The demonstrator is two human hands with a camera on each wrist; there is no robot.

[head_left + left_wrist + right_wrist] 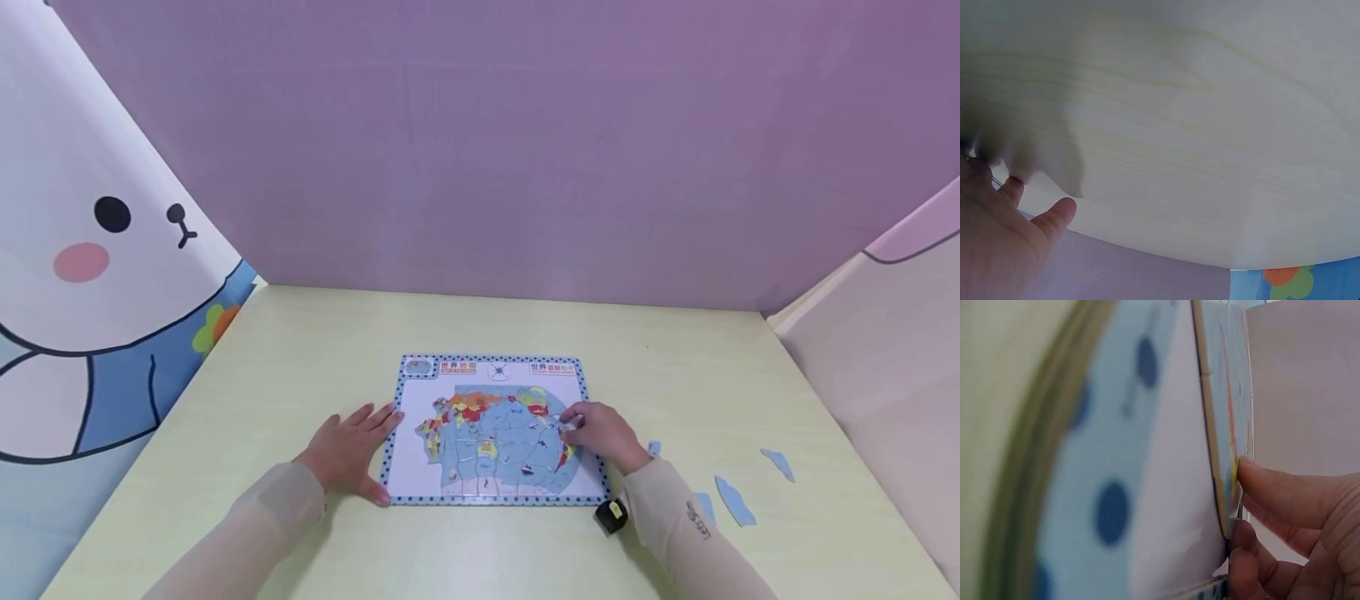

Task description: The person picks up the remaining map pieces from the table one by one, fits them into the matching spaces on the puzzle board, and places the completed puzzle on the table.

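Map puzzle [506,454], on dotted board [495,502]: left of right hand [606,435], long axis crosswise; right hand nearer.
Right hand: thumb and bent fingers at puzzle's edge; whether pinching a piece, cannot tell.
Left hand [348,452]: spread, at board's left edge.
Loose blue pieces [734,502]: right of right hand, one partly behind sleeve [693,529].
Black object [611,517]: below right hand.

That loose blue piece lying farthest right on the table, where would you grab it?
I'd pinch the loose blue piece across its narrow width, near the middle, by its two long edges, with the right hand coming down from above. It lies flat on the table with bare surface around it, and its long, slim shape should make that the easiest grip.
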